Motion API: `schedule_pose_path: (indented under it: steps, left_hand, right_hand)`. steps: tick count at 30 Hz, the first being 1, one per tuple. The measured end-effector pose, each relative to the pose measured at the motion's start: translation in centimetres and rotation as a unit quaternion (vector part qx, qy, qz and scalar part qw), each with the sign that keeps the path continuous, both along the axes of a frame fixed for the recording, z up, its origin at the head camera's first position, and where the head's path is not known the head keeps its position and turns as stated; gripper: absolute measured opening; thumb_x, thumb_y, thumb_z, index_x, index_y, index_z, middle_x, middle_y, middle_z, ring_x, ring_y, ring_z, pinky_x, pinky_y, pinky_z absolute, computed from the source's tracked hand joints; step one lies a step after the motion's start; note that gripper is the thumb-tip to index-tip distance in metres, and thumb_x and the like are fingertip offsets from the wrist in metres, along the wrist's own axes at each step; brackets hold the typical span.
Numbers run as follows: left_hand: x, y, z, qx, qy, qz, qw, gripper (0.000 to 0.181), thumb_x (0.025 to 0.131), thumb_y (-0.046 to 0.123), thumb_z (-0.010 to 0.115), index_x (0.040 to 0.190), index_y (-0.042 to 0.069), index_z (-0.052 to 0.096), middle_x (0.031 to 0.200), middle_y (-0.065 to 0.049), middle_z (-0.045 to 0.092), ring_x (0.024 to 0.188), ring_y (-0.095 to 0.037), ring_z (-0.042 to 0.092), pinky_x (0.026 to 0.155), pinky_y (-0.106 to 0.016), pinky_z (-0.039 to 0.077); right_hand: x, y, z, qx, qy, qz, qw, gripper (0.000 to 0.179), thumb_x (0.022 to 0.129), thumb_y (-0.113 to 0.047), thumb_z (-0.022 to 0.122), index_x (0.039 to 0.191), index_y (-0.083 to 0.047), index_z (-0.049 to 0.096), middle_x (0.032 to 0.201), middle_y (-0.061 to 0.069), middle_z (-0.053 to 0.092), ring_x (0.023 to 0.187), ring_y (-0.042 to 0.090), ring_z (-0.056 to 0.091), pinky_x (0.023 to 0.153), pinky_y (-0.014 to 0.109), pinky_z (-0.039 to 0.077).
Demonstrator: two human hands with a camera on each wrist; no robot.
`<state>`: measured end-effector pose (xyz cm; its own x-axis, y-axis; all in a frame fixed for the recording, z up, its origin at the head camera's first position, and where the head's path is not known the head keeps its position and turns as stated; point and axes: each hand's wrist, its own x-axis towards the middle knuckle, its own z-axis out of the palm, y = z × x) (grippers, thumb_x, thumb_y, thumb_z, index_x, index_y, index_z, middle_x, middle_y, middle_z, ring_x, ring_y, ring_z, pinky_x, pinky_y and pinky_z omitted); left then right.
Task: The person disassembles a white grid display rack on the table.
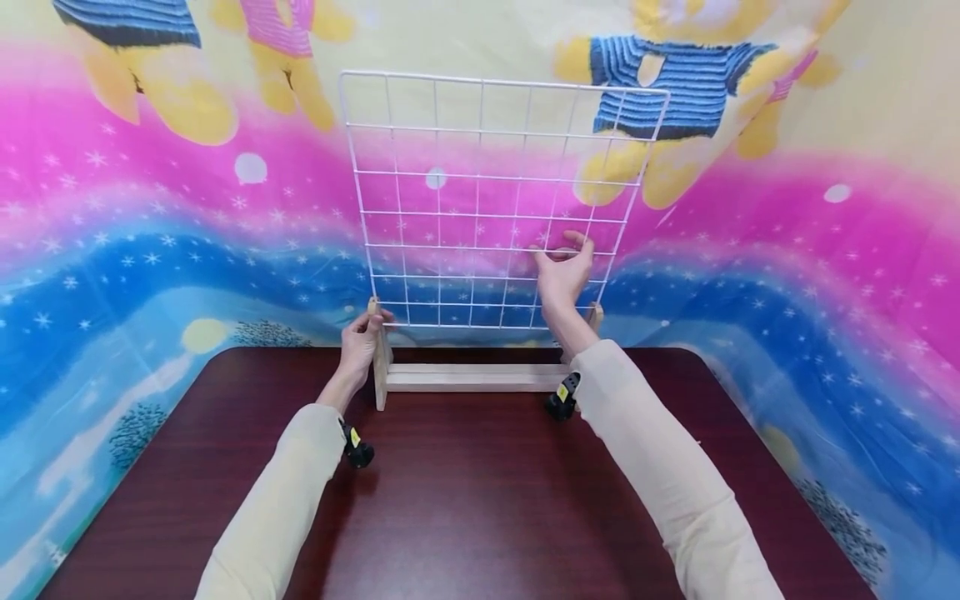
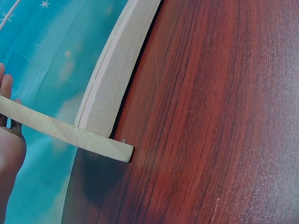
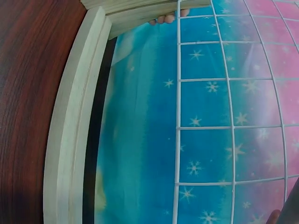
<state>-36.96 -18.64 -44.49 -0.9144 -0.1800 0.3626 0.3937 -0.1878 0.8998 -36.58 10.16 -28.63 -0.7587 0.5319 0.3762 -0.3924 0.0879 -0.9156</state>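
Observation:
A white wire grid panel (image 1: 480, 177) stands upright above a pale wooden stand (image 1: 472, 379) at the back of the table. The lower corners of the grid meet the tops of the stand's two side posts. With its fingers around the left post (image 1: 379, 367), my left hand (image 1: 358, 343) grips it near the top; the left wrist view shows that post (image 2: 60, 130) between thumb and fingers. My right hand (image 1: 566, 275) holds the grid at its lower right, thumb and fingers at a horizontal wire. Only a fingertip of it shows in the right wrist view.
The stand's double crossbar (image 3: 72, 116) runs between the posts, close to the far edge of the dark red wooden table (image 1: 465, 492). Behind hangs a colourful cloth (image 1: 135, 192) with bears and snowflakes. Each wrist carries a small black camera (image 1: 358, 450).

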Motion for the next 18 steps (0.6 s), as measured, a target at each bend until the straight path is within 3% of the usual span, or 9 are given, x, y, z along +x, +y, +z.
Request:
schedule_pose_path:
  steps: [4, 7, 14, 18]
  left_hand:
    - [1.0, 0.3, 1.0, -0.009, -0.007, -0.011, 0.9999, 0.031, 0.099, 0.012, 0.054, 0.111, -0.017, 0.06, 0.099, -0.026, 0.067, 0.095, -0.041, 0.064, 0.076, -0.026, 0.051]
    - [1.3, 0.3, 1.4, -0.011, -0.009, -0.011, 0.9998, 0.029, 0.1, 0.007, 0.051, 0.111, -0.018, 0.059, 0.102, -0.032, 0.064, 0.097, -0.043, 0.063, 0.075, -0.026, 0.051]
    - [1.4, 0.4, 1.7, -0.023, -0.019, -0.01, 0.9995, 0.034, 0.1, 0.011, 0.052, 0.115, -0.02, 0.055, 0.093, -0.03, 0.066, 0.097, -0.032, 0.065, 0.079, -0.029, 0.049]
    - [1.5, 0.3, 1.7, -0.034, -0.024, -0.005, 0.9991, 0.033, 0.1, 0.011, 0.053, 0.115, -0.018, 0.057, 0.089, -0.023, 0.07, 0.095, -0.027, 0.065, 0.082, -0.033, 0.048]
  right_hand:
    - [0.1, 0.0, 0.3, -0.004, 0.004, 0.001, 1.0, 0.049, 0.079, -0.01, 0.081, 0.117, -0.011, 0.05, 0.089, 0.005, 0.056, 0.084, 0.017, 0.058, 0.075, 0.029, 0.052]
    - [0.1, -0.2, 0.7, -0.002, 0.003, 0.003, 1.0, 0.049, 0.079, -0.009, 0.081, 0.117, -0.012, 0.05, 0.088, 0.004, 0.055, 0.083, 0.017, 0.057, 0.074, 0.029, 0.052]
    - [0.1, -0.2, 1.4, 0.0, 0.007, -0.009, 0.9999, 0.048, 0.079, -0.009, 0.081, 0.116, -0.012, 0.05, 0.087, 0.005, 0.055, 0.082, 0.016, 0.056, 0.075, 0.028, 0.052]
    - [0.2, -0.1, 2.0, 0.003, 0.007, -0.011, 0.9999, 0.048, 0.079, -0.01, 0.081, 0.116, -0.012, 0.05, 0.086, 0.004, 0.055, 0.081, 0.016, 0.056, 0.076, 0.028, 0.052]
